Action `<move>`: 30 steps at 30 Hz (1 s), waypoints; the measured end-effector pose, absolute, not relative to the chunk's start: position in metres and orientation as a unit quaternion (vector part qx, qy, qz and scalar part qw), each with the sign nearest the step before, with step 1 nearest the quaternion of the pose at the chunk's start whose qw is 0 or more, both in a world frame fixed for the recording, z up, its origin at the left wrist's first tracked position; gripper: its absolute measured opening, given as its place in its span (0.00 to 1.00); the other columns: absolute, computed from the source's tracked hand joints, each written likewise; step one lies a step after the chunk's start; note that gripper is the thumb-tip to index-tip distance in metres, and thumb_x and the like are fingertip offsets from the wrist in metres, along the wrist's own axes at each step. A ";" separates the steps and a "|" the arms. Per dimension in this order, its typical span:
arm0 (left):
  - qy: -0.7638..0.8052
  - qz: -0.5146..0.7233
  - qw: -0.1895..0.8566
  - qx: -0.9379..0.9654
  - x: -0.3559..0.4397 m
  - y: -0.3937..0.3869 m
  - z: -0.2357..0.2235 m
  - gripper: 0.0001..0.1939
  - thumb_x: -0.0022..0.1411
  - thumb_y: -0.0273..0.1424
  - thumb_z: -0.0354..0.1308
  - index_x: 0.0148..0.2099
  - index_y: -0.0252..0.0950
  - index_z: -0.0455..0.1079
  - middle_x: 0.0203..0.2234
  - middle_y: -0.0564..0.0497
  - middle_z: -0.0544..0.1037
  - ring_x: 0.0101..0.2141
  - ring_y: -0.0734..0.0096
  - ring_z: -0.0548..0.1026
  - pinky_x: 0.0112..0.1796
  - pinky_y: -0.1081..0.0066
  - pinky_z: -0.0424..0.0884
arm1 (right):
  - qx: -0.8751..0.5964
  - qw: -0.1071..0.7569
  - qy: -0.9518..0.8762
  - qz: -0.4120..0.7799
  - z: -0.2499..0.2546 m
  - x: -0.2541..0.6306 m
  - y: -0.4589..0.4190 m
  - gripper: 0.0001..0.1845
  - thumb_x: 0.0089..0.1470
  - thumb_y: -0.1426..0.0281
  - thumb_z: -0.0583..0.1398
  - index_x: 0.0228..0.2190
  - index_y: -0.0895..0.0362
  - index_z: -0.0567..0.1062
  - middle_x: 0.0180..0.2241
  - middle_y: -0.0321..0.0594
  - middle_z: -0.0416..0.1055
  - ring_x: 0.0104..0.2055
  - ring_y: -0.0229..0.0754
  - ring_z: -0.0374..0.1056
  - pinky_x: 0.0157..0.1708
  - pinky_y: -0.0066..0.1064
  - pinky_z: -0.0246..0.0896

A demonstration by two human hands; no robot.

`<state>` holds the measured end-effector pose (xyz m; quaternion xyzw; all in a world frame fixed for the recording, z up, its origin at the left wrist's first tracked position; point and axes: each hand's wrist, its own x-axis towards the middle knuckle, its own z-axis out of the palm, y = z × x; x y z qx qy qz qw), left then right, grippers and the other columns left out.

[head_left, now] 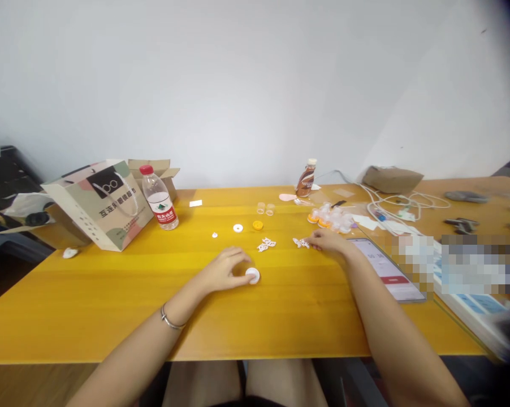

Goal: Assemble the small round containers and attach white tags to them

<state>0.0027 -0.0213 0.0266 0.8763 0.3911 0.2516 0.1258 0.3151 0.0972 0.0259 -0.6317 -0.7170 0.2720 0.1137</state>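
My left hand (226,270) is curled around a small white round cap (252,276), with the thumb pressed on it and the index finger arched behind. My right hand (330,243) has its fingertips together at a cluster of small white openwork plastic pieces (301,243), pinching the nearest one. Between the hands lies another cluster of white openwork pieces (266,245). Farther back are a yellow disc (258,225), a white ring (237,228), a tiny white part (215,235) and clear little cylinders (260,208).
On the left stand a paper bag (115,209), a water bottle (159,203) and a cardboard box (165,175). A drink bottle (306,180) is at the back. Clear domed parts with orange bases (329,219), a phone (388,270) and white cables (390,200) lie right.
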 end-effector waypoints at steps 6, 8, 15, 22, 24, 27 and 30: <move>0.407 0.214 0.092 0.883 0.003 -0.023 0.027 0.22 0.44 0.46 0.60 0.40 0.40 0.67 0.38 0.51 0.69 0.38 0.66 0.66 0.42 0.67 0.58 | -0.610 0.295 -0.716 0.170 0.040 0.288 0.083 0.19 0.46 0.55 0.55 0.19 0.59 0.67 0.17 0.35 0.63 0.22 0.35 0.59 0.23 0.26 0.51; 0.412 0.205 0.088 0.884 0.005 -0.023 0.024 0.21 0.44 0.45 0.60 0.39 0.39 0.67 0.38 0.51 0.68 0.38 0.66 0.65 0.41 0.67 0.57 | -0.517 0.285 -0.773 0.231 0.042 0.268 0.068 0.21 0.45 0.52 0.56 0.24 0.58 0.68 0.20 0.34 0.64 0.23 0.35 0.58 0.23 0.25 0.52; 0.420 0.199 0.092 0.881 0.009 -0.019 0.016 0.17 0.44 0.41 0.61 0.36 0.38 0.67 0.38 0.51 0.68 0.38 0.66 0.65 0.41 0.67 0.56 | -0.247 0.174 -0.896 0.327 0.022 0.205 0.022 0.23 0.35 0.56 0.64 0.31 0.57 0.70 0.27 0.35 0.65 0.29 0.35 0.59 0.29 0.26 0.55; 0.426 0.210 0.112 0.873 0.012 -0.021 0.016 0.16 0.44 0.37 0.60 0.36 0.37 0.67 0.37 0.50 0.68 0.38 0.65 0.65 0.42 0.66 0.56 | -0.286 0.222 -0.868 0.342 0.023 0.209 0.026 0.15 0.43 0.60 0.60 0.30 0.59 0.71 0.25 0.35 0.66 0.27 0.34 0.59 0.27 0.25 0.55; 0.424 0.213 0.114 0.873 0.012 -0.022 0.017 0.14 0.45 0.36 0.60 0.36 0.37 0.67 0.37 0.50 0.69 0.38 0.65 0.65 0.42 0.66 0.56 | -0.337 0.265 -0.843 0.325 0.026 0.216 0.034 0.16 0.45 0.60 0.59 0.32 0.59 0.72 0.27 0.36 0.68 0.28 0.35 0.61 0.28 0.25 0.55; 0.421 0.213 0.116 0.874 0.011 -0.023 0.019 0.13 0.46 0.36 0.60 0.35 0.38 0.67 0.37 0.52 0.69 0.38 0.66 0.65 0.42 0.66 0.55 | -0.448 0.310 -0.799 0.255 0.025 0.225 0.056 0.17 0.46 0.60 0.57 0.34 0.59 0.72 0.30 0.39 0.69 0.30 0.37 0.62 0.31 0.27 0.56; 0.420 0.213 0.114 0.874 0.011 -0.023 0.019 0.13 0.46 0.37 0.60 0.35 0.39 0.66 0.37 0.52 0.69 0.38 0.67 0.65 0.42 0.66 0.55 | -0.536 0.300 -0.774 0.153 0.018 0.229 0.085 0.17 0.44 0.61 0.59 0.33 0.61 0.73 0.30 0.42 0.69 0.32 0.39 0.63 0.32 0.28 0.56</move>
